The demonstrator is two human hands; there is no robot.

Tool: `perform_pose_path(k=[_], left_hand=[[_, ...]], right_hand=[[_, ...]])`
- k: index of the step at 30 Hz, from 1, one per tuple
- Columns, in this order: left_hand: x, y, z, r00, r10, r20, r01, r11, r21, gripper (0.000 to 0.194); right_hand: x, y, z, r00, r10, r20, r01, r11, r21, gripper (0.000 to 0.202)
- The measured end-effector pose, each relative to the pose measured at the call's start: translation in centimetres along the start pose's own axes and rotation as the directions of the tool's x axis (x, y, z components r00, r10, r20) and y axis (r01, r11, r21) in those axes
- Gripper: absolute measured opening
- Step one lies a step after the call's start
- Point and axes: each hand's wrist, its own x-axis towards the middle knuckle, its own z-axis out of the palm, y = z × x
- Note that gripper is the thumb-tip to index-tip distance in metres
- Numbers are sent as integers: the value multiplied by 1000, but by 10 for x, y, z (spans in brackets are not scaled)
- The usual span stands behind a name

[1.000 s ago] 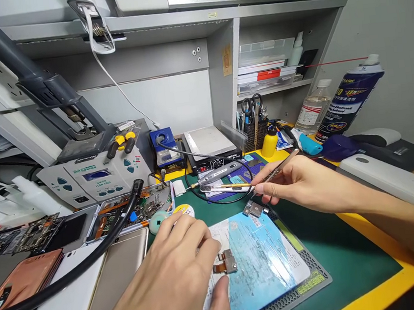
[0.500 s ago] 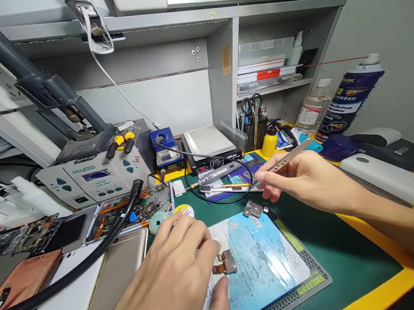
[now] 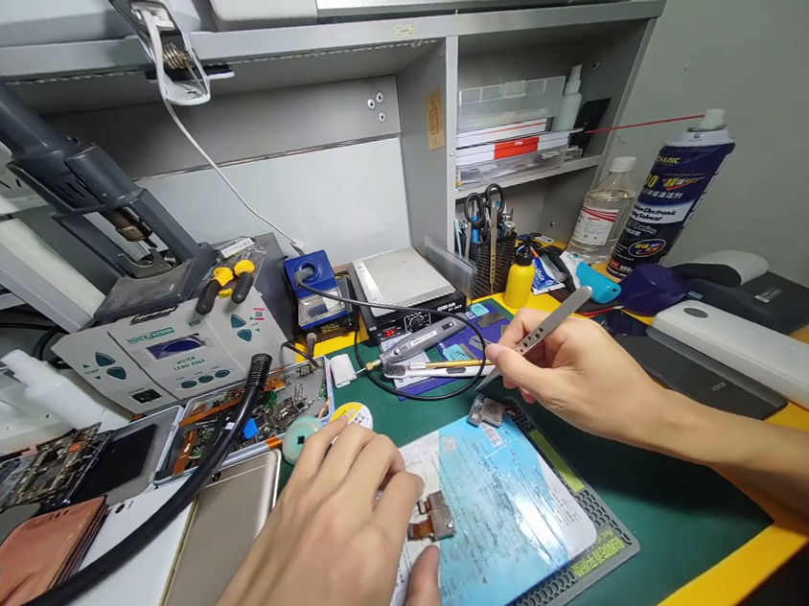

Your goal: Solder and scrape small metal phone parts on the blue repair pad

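My right hand (image 3: 562,363) holds metal tweezers (image 3: 548,326) like a pen, tips pointing down and left. Just below the tips, a small metal phone part, perhaps a camera module (image 3: 488,412), lies at the far edge of a worn blue-and-white sheet (image 3: 491,516). Whether the tips touch it, I cannot tell. My left hand (image 3: 347,521) rests palm down over the sheet's left side, thumb and fingers apart, partly covering it. Right beside its fingers lies another small metal module with brown flex cables (image 3: 438,516).
Under the sheet is a grey mat (image 3: 603,538) on a green work surface (image 3: 685,495). A black hose (image 3: 233,456) crosses the left side above phones and a tray of circuit boards (image 3: 291,397). A soldering iron (image 3: 423,340) and its looped cable lie behind. A spray can (image 3: 669,203) stands right.
The view has shifted slightly. My right hand has lowered the tweezers, bringing their tips nearer the far metal part. My left hand stays where it was on the sheet.
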Motion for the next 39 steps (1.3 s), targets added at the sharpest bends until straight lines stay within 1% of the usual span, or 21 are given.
perform_pose_path(k=[3, 4, 6, 8, 9, 14, 17, 21, 30, 33, 36, 38, 39], left_hand=[[1, -4, 5, 1000, 4, 1, -4, 1000, 9, 8], [1, -5, 7, 999, 35, -20, -35, 999, -6, 7], [3, -6, 9, 1000, 23, -2, -23, 1000, -11, 7], [5, -3, 8, 1000, 20, -19, -21, 1000, -10, 7], [5, -2, 6, 1000, -16, 2, 16, 1000, -3, 9], [5, 5, -2, 1000, -14, -20, 14, 1000, -7, 11], [5, 3, -1, 1000, -2, -14, 2, 1000, -13, 10], [6, 1, 1, 1000, -14, 13, 14, 1000, -3, 9], [2, 3, 0, 1000, -6, -4, 6, 1000, 4, 8], [3, 3, 0, 1000, -5, -12, 5, 1000, 2, 8], [4, 2, 0, 1000, -5, -11, 5, 1000, -12, 8], [4, 2, 0, 1000, -12, -1, 12, 999, -31, 8], [3, 2, 1, 1000, -18, 0, 18, 999, -42, 8]], right_hand=[[-1, 0, 0, 1000, -6, 5, 6, 1000, -8, 24], [-1, -1, 0, 1000, -9, 9, 9, 1000, -11, 24], [-1, -2, 0, 1000, -11, 15, 12, 1000, -17, 25], [-1, -3, 0, 1000, -13, 13, 14, 1000, -22, 24], [-1, -3, 0, 1000, -15, 11, 16, 1000, -23, 24], [-1, -4, 0, 1000, -30, 4, 30, 999, -12, 25], [-2, -5, 0, 999, -35, -3, 35, 999, -2, 25], [-3, -7, -1, 999, -42, 1, 42, 999, 11, 25], [-3, -9, -1, 998, -56, 4, 56, 998, 26, 24], [-3, -8, -1, 999, -48, -25, 48, 999, 7, 24], [-3, -9, -1, 994, -60, -87, 58, 998, -25, 25], [-4, -11, -1, 984, -84, -157, 87, 996, 13, 25], [-5, -13, -2, 978, -93, -185, 106, 992, 62, 25]])
